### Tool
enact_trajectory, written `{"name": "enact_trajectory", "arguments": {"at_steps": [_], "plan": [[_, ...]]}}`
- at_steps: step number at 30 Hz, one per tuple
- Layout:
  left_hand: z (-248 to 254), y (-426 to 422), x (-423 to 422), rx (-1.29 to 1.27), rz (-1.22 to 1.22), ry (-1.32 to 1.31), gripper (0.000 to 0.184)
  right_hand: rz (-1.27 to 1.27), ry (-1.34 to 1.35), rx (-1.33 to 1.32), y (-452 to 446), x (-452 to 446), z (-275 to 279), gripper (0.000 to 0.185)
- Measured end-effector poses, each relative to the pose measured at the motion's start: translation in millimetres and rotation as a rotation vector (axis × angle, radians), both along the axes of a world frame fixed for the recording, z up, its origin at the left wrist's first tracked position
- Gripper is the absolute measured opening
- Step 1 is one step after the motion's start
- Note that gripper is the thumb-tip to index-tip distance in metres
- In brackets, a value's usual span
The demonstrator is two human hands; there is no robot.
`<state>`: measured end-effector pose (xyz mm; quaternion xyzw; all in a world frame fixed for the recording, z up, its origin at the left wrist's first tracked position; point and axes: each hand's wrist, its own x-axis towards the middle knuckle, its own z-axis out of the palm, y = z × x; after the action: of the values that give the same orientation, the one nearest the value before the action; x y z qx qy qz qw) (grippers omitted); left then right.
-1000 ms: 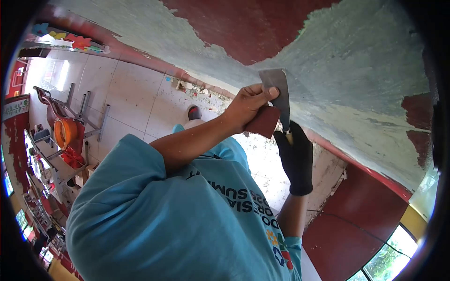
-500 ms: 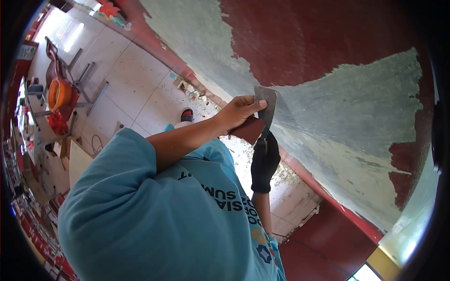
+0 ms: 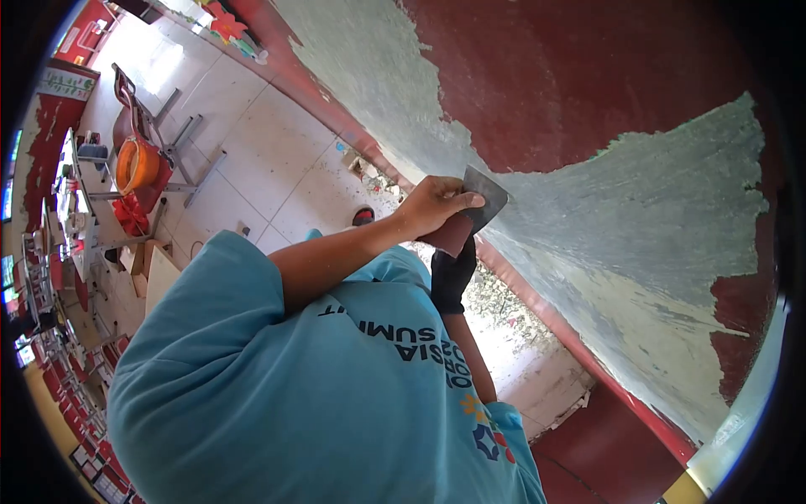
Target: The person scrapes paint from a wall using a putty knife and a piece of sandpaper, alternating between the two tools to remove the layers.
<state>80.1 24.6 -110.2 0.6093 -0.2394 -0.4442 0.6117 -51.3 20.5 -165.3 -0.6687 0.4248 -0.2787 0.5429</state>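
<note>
My bare left hand [image 3: 432, 208] is closed, with its thumb pressed on the grey metal blade of a putty knife [image 3: 490, 197]. A folded reddish-brown sheet, looking like sandpaper [image 3: 450, 236], hangs below the same fingers. In a black glove, my right hand [image 3: 453, 275] is behind and below the blade, closed around the knife's handle, which is mostly hidden. The blade is in front of the wall [image 3: 638, 202], where dark red paint gives way to a ragged grey-green scraped patch; I cannot tell whether it touches.
Debris and paint flakes [image 3: 504, 315] lie on the tiled floor [image 3: 269, 172] along the wall's foot. A chair [image 3: 134, 118] bears an orange bucket [image 3: 137, 165], with a red bag [image 3: 128, 215] close by. Desks and more chairs stand at the far left.
The blade has turned, showing more of its flat face. My gloved right hand has moved down and left, closer beneath the sheet. The whole view has shifted slightly.
</note>
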Motion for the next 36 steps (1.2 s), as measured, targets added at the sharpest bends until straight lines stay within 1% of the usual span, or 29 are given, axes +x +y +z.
{"name": "enact_trajectory", "arguments": {"at_steps": [2, 3, 4, 5, 6, 8, 9, 10, 12, 13, 15, 16, 17, 18, 20, 21, 22, 23, 24, 25, 26, 27, 28, 30, 31, 32, 34, 35, 36], "plan": [[16.3, -2.0, 12.2, -0.015, -0.022, -0.051, 0.034, -0.009, -0.092, 0.004, -2.3, 13.9, 3.4, 0.028], [26.1, 0.6, 17.8, 0.035, -0.069, -0.092, 0.031, -0.019, -0.155, 0.036, 4.7, 13.6, 4.8, 0.029], [29.5, 4.7, 18.2, 0.085, -0.118, -0.131, 0.029, -0.049, -0.218, 0.477, 5.1, 11.3, 2.6, 0.029], [13.4, 2.0, 15.1, 0.041, -0.067, -0.174, 0.029, -0.021, -0.151, 0.266, 1.5, 15.2, -3.6, 0.027], [7.0, 3.6, 14.7, 0.041, -0.081, -0.182, 0.029, -0.002, -0.078, 0.057, 1.7, 16.2, -10.5, 0.025], [-1.2, 3.6, 17.8, 0.152, -0.089, -0.252, 0.029, -0.028, -0.058, 0.003, 9.0, 17.6, -22.2, 0.023], [1.3, 3.7, 21.9, 0.309, -0.155, -0.317, 0.028, -0.031, -0.027, -0.05, 10.9, 21.7, -20.3, 0.022], [3.3, 1.8, 24.6, 0.3, -0.166, -0.332, 0.028, -0.027, -0.08, 0.015, 11.9, 24.9, -16.2, 0.023], [8.1, 5.4, 24.3, -0.046, -0.023, -0.281, 0.033, -0.025, -0.227, 0.213, 15.0, 31.8, -23.0, 0.014], [19.6, 8.1, 26.1, 0.058, -0.049, -0.253, 0.031, -0.049, -0.225, 0.227, 20.1, 30.9, -25.4, 0.014], [2.0, 5.8, 25.6, 0.099, -0.06, -0.275, 0.03, -0.044, -0.296, 0.384, 15.0, 39.8, -28.1, 0.028], [-1.8, 6.6, 26.7, 0.143, -0.048, -0.292, 0.03, -0.066, -0.317, 0.378, 18.5, 41.6, -30.1, 0.028], [-2.5, 10.0, 28.8, 0.227, -0.068, -0.278, 0.03, -0.075, -0.267, 0.329, 23.9, 42.6, -32.8, 0.024], [9.0, 10.5, 30.5, 0.213, -0.086, -0.302, 0.03, -0.083, -0.217, 0.278, 26.2, 45.5, -33.2, 0.02], [32.9, 9.3, 33.7, 0.108, -0.046, -0.489, 0.031, -0.133, -0.224, 0.298, 23.4, 58.5, -28.3, 0.016], [32.6, 11.6, 42.2, 0.196, -0.13, -0.53, 0.032, -0.104, -0.22, 0.344, 25.8, 61.8, -24.3, 0.017], [26.1, 13.9, 41.9, 0.21, -0.154, -0.533, 0.032, -0.071, -0.215, 0.39, 27.4, 63.9, -12.8, 0.018], [15.4, 12.1, 42.6, 0.172, -0.121, -0.448, 0.031, -0.076, -0.224, 0.353, 23.8, 64.5, 1.8, 0.02], [10.0, 10.2, 43.9, 0.13, -0.088, -0.363, 0.031, -0.093, -0.233, 0.351, 25.8, 65.1, -10.0, 0.02], [11.6, 13.7, 43.7, 0.132, -0.109, -0.498, 0.029, -0.089, -0.224, 0.136, 28.6, 67.4, -26.2, 0.021], [8.3, 19.3, 45.1, 0.119, -0.121, -0.51, 0.029, -0.085, -0.214, -0.084, 29.9, 68.5, -41.0, 0.022], [10.6, 23.3, 47.7, 0.125, -0.136, -0.472, 0.027, -0.057, -0.193, 0.026, 30.6, 68.7, -33.1, 0.025], [12.7, 23.5, 53.2, 0.134, -0.152, -0.431, 0.025, -0.068, -0.204, 0.017, 27.6, 76.7, -28.1, 0.025], [23.2, 21.4, 64.2, 0.133, -0.193, -0.487, 0.025, -0.121, -0.329, 0.197, 37.8, 86.2, -20.1, 0.026], [29.1, 21.8, 67.5, 0.163, -0.218, -0.509, 0.025, -0.088, -0.232, 0.26, 41.6, 88.2, -25.2, 0.027], [30.9, 20.9, 70.7, 0.179, -0.238, -0.537, 0.025, -0.089, -0.228, 0.27, 39.5, 89.4, -28.3, 0.027], [5.4, 20.8, 71.6, 0.125, -0.224, -0.574, 0.027, -0.162, -0.29, 0.079, 29.6, 90.8, -28.5, 0.025], [-2.7, 21.0, 69.9, 0.147, -0.229, -0.619, 0.029, -0.145, -0.205, 0.182, 34.0, 89.5, -66.7, 0.027], [-5.2, 21.3, 69.0, 0.166, -0.228, -0.662, 0.031, -0.152, -0.205, 0.171, 36.7, 90.5, -63.3, 0.027]]}}
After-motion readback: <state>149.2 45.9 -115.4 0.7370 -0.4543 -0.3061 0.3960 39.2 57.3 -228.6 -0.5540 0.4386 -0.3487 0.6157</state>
